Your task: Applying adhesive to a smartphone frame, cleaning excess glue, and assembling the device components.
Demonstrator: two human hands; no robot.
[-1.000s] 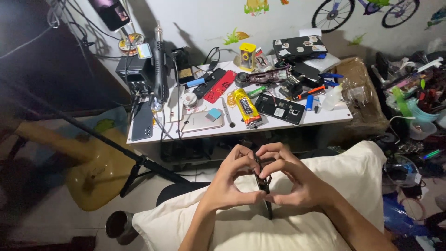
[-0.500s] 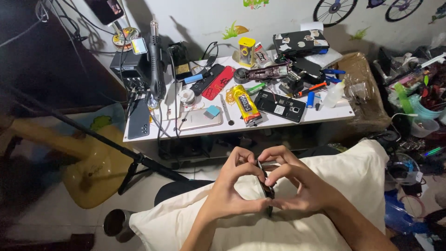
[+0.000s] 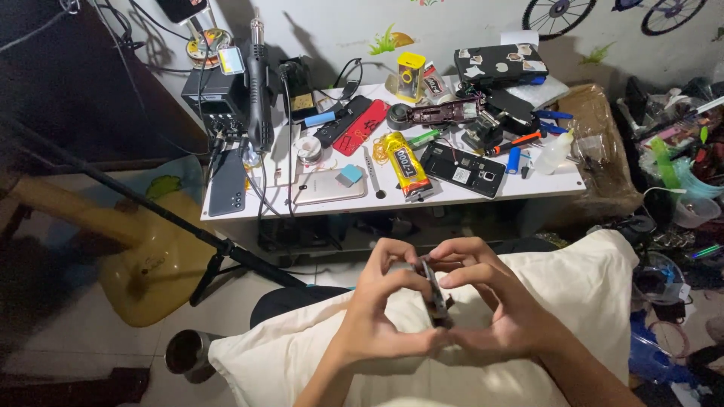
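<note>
Two bare hands meet over a white pillow (image 3: 581, 294) on the person's lap, pinching a thin dark phone-like slab (image 3: 435, 290) edge-on between them. The left hand (image 3: 381, 313) grasps its near side, thumb and curled fingers pressed to it; the right hand (image 3: 494, 305) clasps the other side the same way, thumbs touching below. Going left to right across the white table (image 3: 317, 207) beyond: a dark phone back (image 3: 227, 192), a black soldering station (image 3: 215, 98), a pale phone (image 3: 329, 186), a red case (image 3: 360, 126), a yellow glue tube (image 3: 401, 160), an opened black phone (image 3: 462, 169), a clear bottle (image 3: 553, 153)
</note>
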